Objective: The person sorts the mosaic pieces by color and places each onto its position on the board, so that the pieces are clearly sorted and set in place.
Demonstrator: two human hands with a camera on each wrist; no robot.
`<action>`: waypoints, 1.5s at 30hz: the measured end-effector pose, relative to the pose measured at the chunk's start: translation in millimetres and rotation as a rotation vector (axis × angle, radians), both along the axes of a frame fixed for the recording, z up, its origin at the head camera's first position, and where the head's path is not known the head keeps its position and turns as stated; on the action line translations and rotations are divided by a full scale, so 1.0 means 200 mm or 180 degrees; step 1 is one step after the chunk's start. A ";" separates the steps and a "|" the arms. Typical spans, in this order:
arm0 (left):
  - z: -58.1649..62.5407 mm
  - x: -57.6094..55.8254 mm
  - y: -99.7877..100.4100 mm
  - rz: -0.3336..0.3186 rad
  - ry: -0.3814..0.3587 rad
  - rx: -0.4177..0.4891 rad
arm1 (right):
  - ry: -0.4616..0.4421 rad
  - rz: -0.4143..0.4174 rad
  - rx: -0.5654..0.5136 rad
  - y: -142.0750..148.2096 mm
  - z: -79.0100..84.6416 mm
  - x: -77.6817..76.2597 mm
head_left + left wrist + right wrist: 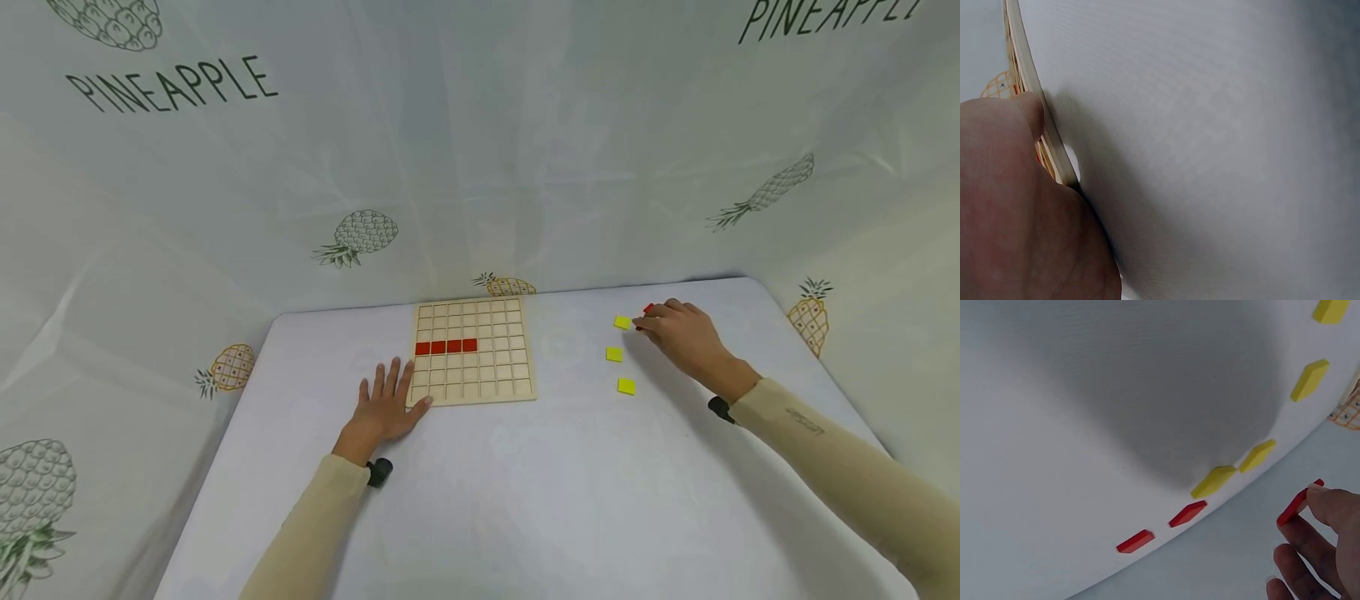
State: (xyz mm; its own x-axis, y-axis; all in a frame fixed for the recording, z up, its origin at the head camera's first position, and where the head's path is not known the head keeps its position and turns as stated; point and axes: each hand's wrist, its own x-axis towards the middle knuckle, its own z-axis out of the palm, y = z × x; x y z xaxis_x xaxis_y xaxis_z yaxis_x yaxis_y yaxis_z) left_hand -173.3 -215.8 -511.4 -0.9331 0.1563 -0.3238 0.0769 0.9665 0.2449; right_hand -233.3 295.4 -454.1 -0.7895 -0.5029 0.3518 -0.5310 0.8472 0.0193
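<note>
A wooden grid board (pixel 472 375) lies on the table with several red square tiles (pixel 446 347) in one row from its left side. My left hand (pixel 384 414) rests with fingers spread at the board's lower left corner, its thumb on the edge. In the left wrist view, that thumb (pixel 1034 115) touches the board's rim (pixel 1054 144). Over at the right, my right hand (pixel 684 340) pinches a red tile (pixel 1294 505) between thumb and fingers, held above the table. Loose red tiles (pixel 1188 513) and yellow tiles (pixel 1213 481) lie near it.
Three yellow tiles (pixel 614 354) show in the head view between the board and my right hand. The white table (pixel 517 492) meets a pineapple-printed sheet (pixel 480 167) along its back edge. Black bands with a small device sit on both wrists.
</note>
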 end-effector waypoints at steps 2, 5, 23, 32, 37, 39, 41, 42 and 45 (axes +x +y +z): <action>0.00 0.00 0.00 0.0003 -0.0030 0.0003 | 0.0018 0.0033 -0.0012 -0.02 0.00 0.00; -0.01 -0.01 -0.01 -0.0001 -0.0050 -0.0003 | 0.0004 0.0042 -0.0020 -0.05 0.01 -0.01; 0.01 -0.02 0.00 -0.0040 -0.0045 -0.0030 | -0.0073 0.0304 -0.0061 -0.14 0.02 -0.03; 0.11 0.01 0.02 0.0004 -0.0094 0.0032 | 0.0019 0.0413 0.0020 -0.17 0.02 -0.05; 0.13 0.02 0.03 0.0014 -0.0129 0.0011 | 0.0043 0.0464 0.0116 -0.20 0.01 -0.06; 0.13 0.01 0.03 0.0021 -0.0132 0.0018 | 0.0053 0.0470 0.0135 -0.22 0.00 -0.07; 0.12 0.01 0.03 0.0018 -0.0129 0.0029 | 0.0044 0.0479 0.0111 -0.24 0.00 -0.07; 0.11 0.01 0.03 0.0011 -0.0137 0.0015 | 0.0036 0.0483 0.0099 -0.24 0.00 -0.07; 0.07 0.01 0.02 -0.0006 -0.0143 -0.0011 | 0.0005 0.0519 0.0063 -0.27 -0.01 -0.06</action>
